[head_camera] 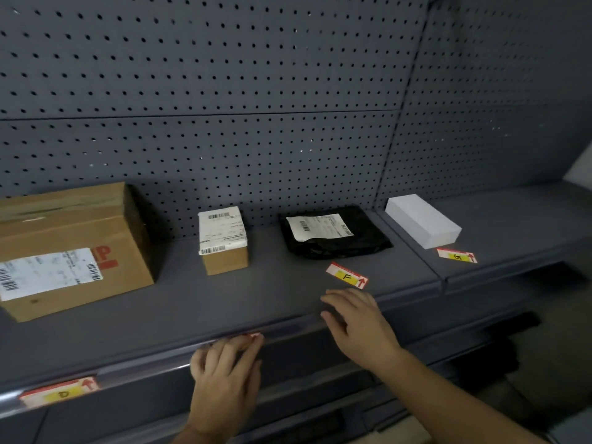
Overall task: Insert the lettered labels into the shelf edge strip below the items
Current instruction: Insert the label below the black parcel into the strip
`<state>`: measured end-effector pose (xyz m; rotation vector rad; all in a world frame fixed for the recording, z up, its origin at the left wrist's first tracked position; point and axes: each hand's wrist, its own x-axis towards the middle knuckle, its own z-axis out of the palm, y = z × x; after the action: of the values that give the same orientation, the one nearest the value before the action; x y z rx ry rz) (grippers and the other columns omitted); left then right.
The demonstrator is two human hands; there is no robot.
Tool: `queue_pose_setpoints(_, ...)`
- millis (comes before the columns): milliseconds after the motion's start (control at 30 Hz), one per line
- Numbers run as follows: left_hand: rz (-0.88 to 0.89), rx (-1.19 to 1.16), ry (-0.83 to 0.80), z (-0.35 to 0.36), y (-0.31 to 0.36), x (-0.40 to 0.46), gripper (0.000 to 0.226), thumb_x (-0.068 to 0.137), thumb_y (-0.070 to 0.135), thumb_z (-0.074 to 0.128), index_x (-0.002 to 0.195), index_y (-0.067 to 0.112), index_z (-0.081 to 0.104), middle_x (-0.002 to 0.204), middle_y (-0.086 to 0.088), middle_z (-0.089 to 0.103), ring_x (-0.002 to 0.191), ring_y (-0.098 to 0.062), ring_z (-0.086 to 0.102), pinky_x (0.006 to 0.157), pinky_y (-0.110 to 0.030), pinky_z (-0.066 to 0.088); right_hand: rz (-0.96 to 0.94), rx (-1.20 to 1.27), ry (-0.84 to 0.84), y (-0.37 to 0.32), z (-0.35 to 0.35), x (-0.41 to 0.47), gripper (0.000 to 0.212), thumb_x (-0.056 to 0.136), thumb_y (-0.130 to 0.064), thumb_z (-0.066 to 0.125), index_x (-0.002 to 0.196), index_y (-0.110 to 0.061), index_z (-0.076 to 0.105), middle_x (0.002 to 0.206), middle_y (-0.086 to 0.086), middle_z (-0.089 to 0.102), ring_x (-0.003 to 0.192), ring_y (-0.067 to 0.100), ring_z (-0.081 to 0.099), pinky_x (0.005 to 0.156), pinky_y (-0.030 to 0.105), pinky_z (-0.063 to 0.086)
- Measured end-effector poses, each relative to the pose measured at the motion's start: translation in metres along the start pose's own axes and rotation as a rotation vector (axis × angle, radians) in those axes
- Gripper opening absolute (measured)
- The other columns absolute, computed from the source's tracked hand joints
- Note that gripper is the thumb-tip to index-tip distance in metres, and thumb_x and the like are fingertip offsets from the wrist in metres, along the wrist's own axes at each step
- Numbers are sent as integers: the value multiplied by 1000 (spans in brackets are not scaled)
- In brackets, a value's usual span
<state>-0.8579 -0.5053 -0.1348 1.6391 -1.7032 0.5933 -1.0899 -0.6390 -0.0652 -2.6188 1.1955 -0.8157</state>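
Label D [61,392] sits in the shelf edge strip [144,368] below the large cardboard box [73,248]. My left hand [226,376] presses a mostly hidden red-and-white label [253,335] against the strip below the small box [223,240]. My right hand [357,322] lies flat over the shelf's front edge, fingers straight, just in front of label F [347,276]. Label F lies loose on the shelf before the black mailer bag [333,233]. Label G [457,255] lies loose in front of the white box [423,220].
A grey pegboard wall [224,91] backs the shelf. A seam [440,278] splits the shelf into left and right sections. Lower shelves [320,408] show below the strip.
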Motion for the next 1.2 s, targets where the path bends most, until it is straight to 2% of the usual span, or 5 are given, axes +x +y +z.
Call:
queue_pose_setpoints(267,60,-87,-105,54,76,49,39,87,36,61,124,24,65,114,4,58,101,-21,54,89,-41,35,125,125,5,73,-30,24,23,93,-34,59,115,-26,60,104,-9,62,96,11,52,85,36,44)
queue_pose_setpoints(467,77,-10,-100,81,123,72,36,87,34,64,121,23,68,109,2,59,96,-21,52,84,-41,38,205,124,-113,106,-43,48,28,89,-45,59,108,-24,63,103,-7,63,100,15,54,91,39,41)
queue_pose_setpoints(633,92,69,-117,94,143,78,38,83,31,73,119,21,68,105,0,62,91,-22,53,82,-42,38,218,29,-220,109,-42,59,51,79,-65,56,112,-27,64,107,-5,59,105,18,51,90,42,39)
queue_pose_setpoints(867,151,104,-137,104,154,88,43,76,15,79,117,20,67,104,0,57,86,-24,51,77,-39,35,275,-87,-319,95,-43,70,50,77,-61,62,109,-23,64,112,-1,55,108,23,49,90,46,36)
queue_pose_setpoints(1200,232,104,-95,113,151,91,33,92,12,50,123,19,59,103,-1,57,81,-24,49,75,-38,36,459,-104,-388,82,-41,84,56,73,-53,73,114,-16,60,114,2,55,110,25,49,87,48,34)
